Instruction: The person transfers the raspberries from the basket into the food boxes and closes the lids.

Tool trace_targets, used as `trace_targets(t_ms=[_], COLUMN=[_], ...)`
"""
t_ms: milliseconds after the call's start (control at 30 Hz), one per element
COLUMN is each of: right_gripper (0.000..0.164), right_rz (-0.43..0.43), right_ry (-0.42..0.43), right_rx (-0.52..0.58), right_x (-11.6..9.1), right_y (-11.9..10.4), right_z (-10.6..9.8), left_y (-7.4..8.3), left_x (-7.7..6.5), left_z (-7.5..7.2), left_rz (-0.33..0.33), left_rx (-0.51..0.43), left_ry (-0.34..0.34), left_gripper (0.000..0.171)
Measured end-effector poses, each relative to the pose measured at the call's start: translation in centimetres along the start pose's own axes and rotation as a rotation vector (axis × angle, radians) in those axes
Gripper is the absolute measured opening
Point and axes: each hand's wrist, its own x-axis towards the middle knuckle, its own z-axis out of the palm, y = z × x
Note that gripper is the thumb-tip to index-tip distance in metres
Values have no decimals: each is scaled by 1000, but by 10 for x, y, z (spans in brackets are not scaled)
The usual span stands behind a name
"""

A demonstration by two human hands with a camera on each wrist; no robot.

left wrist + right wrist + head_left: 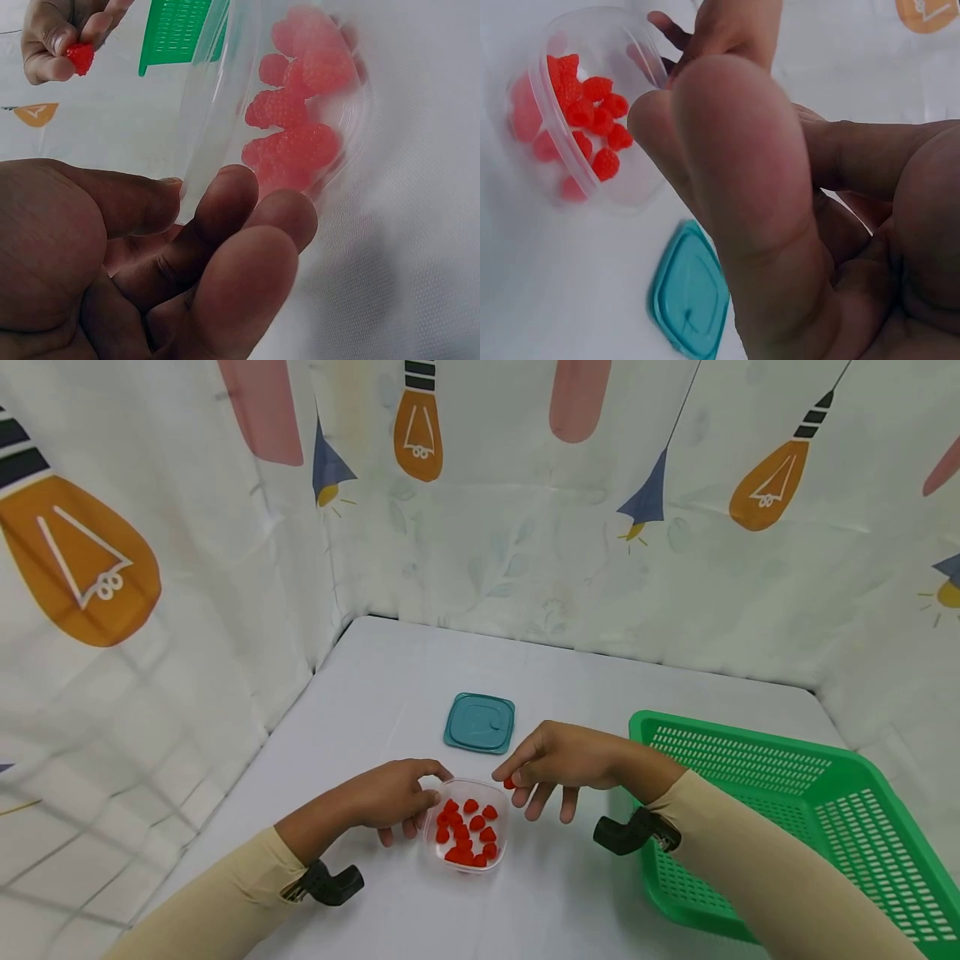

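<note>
A clear plastic container with several red raspberries in it stands on the white table. At its left side my left hand holds the rim between thumb and fingers; the left wrist view shows the fingertips against the wall. Beyond the container's right edge, my right hand pinches a single raspberry between thumb and forefinger, raised above the table. In the right wrist view the fingers hide that raspberry. A teal square lid lies flat behind the container.
On the right stands a large green perforated basket, partly under my right forearm. White cloth walls printed with light bulbs enclose the table at the back and left.
</note>
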Motion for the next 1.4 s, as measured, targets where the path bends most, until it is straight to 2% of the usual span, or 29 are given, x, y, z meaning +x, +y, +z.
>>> trace_targets(t_ms=[233, 367, 467, 567, 733, 967, 1167, 1400], right_gripper=[24, 24, 23, 22, 23, 33, 38, 41], right_rz=[-10, -17, -19, -6, 71, 151, 168, 194], right_ry=[-60, -44, 12, 106, 256, 361, 384, 387], right_rx=[-42, -61, -66, -63, -40, 15, 22, 77], right_x=[9, 10, 12, 14, 20, 27, 38, 54], right_y=[-1, 1, 5, 11, 21, 30, 31, 28], right_z=[12, 12, 8, 0, -14, -27, -35, -41], left_y=[-1, -2, -2, -1, -2, -1, 0, -1], left_x=[1, 1, 2, 3, 6, 12, 31, 67], left_z=[0, 0, 0, -1, -4, -14, -32, -51], left_rz=[1, 7, 10, 10, 3, 7, -2, -37], left_rx=[-1, 0, 2, 8, 23, 37, 42, 46], left_ry=[-1, -2, -5, -9, -18, -34, 10, 77], left_gripper=[42, 42, 43, 42, 40, 38, 38, 40])
